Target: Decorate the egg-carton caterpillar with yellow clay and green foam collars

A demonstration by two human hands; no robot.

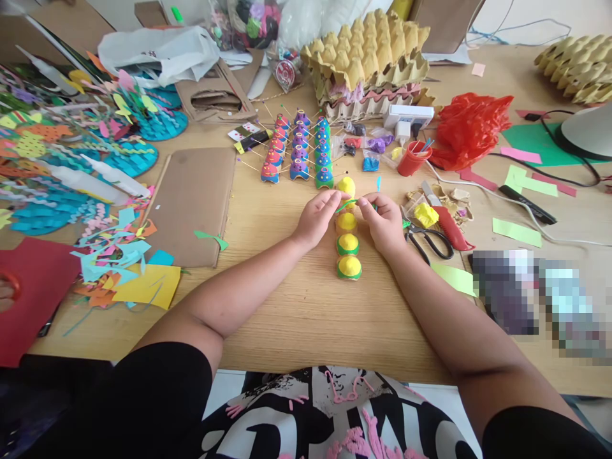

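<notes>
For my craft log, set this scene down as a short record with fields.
Left hand: pinches green strip
Right hand: pinches same strip
Nearest work: yellow-topped row, two bumps closest to wearer edged green
Beyond hands: three pinned rows
Beside right hand: scissors, yellow lump
Left side: cardboard
Back: egg trays

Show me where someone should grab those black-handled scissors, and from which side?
Probably by the black handle loops, coming from the person's right: the scissors lie with their loops spread that way, while the other end points toward the right hand.
</notes>
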